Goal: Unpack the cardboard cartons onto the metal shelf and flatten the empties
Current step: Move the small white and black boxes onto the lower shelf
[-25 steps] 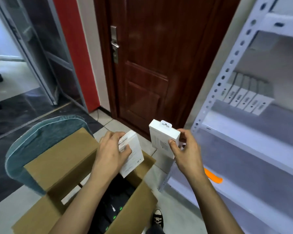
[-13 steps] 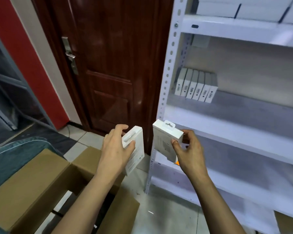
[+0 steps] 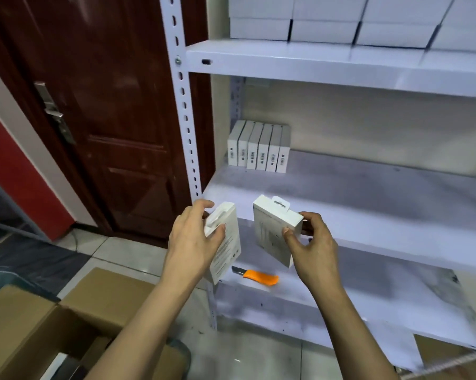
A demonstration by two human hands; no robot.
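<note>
My left hand (image 3: 193,242) grips a small white product box (image 3: 227,248) by its top, held upright just in front of the white metal shelf (image 3: 368,204). A second white box (image 3: 272,231) with a hang tab is pinched in my right hand (image 3: 310,248), tilted, at the front edge of the middle shelf board. Several matching white boxes (image 3: 258,146) stand in a row at the back left of that board. The open cardboard carton (image 3: 53,325) sits at the bottom left on the floor, its flaps spread.
An orange utility knife (image 3: 258,277) lies on the lower shelf board below my hands. Larger white boxes (image 3: 341,20) fill the top board. A dark wooden door (image 3: 107,119) stands left of the shelf upright (image 3: 183,119). A brown carton corner (image 3: 445,355) shows at bottom right.
The view has swung right from the carton and door to the shelf. Both hands carried their boxes up to the middle shelf board's front edge.
</note>
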